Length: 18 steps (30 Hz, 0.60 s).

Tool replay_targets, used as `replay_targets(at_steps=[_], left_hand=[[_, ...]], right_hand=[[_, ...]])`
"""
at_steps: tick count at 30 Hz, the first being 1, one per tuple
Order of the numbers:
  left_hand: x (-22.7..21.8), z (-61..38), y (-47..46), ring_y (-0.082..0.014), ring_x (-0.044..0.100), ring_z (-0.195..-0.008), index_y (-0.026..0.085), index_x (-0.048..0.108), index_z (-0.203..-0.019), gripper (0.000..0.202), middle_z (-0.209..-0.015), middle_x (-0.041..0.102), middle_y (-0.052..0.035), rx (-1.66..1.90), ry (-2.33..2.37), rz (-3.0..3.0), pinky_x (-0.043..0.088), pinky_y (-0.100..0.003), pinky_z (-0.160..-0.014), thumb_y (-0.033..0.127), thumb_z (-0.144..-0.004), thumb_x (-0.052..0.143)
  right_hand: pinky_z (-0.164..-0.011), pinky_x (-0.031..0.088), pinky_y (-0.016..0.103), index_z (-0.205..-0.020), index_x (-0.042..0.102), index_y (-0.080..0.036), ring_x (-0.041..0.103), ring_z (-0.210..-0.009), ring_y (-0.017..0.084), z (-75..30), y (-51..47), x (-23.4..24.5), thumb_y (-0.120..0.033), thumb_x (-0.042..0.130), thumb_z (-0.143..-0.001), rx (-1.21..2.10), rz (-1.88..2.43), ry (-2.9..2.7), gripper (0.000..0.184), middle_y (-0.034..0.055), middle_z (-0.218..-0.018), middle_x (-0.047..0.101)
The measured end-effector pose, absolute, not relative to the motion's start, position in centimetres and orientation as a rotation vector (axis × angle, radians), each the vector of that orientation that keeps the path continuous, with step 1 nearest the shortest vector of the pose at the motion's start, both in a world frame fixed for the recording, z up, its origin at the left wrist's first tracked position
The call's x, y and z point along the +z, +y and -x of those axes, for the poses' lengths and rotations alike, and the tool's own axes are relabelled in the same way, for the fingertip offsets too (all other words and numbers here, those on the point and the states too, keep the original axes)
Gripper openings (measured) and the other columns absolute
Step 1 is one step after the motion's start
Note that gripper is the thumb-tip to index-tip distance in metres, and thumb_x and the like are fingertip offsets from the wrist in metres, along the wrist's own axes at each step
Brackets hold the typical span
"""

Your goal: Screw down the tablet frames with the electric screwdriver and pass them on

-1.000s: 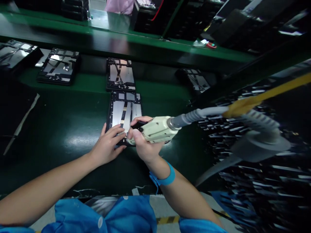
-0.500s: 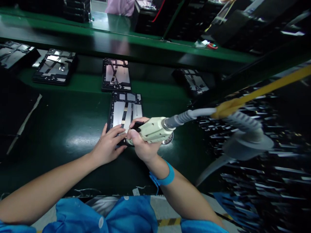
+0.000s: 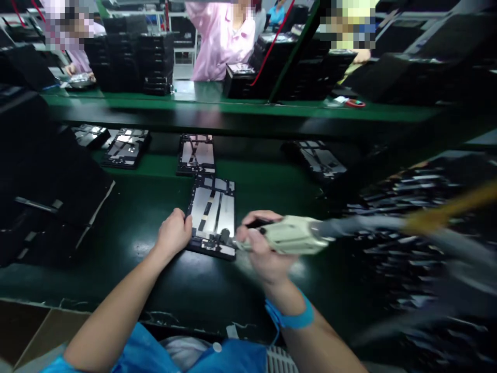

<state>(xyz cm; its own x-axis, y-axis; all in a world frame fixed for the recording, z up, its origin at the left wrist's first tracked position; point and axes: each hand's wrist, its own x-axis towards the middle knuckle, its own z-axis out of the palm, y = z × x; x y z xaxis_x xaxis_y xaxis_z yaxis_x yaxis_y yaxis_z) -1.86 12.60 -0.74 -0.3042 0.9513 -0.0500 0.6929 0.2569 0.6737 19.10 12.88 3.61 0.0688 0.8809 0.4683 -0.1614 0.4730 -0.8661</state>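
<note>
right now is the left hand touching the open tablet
Touching. The head view shows the left hand curled against the near left edge of the open tablet, with no gap.

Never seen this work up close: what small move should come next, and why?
Probably ease the tip of the electric screwdriver onto the near right corner of the open tablet: the right hand holds the tip just beside that edge, and the left hand braces the left side.
</note>
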Motion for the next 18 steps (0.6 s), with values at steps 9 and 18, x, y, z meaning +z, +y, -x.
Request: replay_targets(at_steps=[9,18], left_hand=[[2.1,13.8,14.2,-0.0217,0.073,-0.089,0.011,0.066,-0.13,0.046,-0.104,0.076,-0.0116,1.344,2.195,-1.162,0.058,-0.03,-0.078,0.04,-0.096,0.053],[4.5,20.1,28.9,-0.0263,0.065,-0.116,0.012,0.068,-0.12,0.027,-0.121,0.069,-0.0115,1.474,2.408,-0.932,0.052,-0.049,-0.105,0.03,-0.1,0.064]], right_hand=[[-0.045,0.05,0.029,-0.09,0.068,-0.022,0.06,-0.049,0.016,-22.6,14.4,4.3,-0.021,0.074,-0.082,0.764,0.837,-1.081,0.01,-0.0018,-0.065,0.063],[-0.055,0.056,0.031,-0.095,0.068,-0.021,0.064,-0.055,0.016,-23.8,14.6,2.7,-0.024,0.075,-0.083,0.708,1.001,-1.199,0.014,-0.0007,-0.069,0.068]])
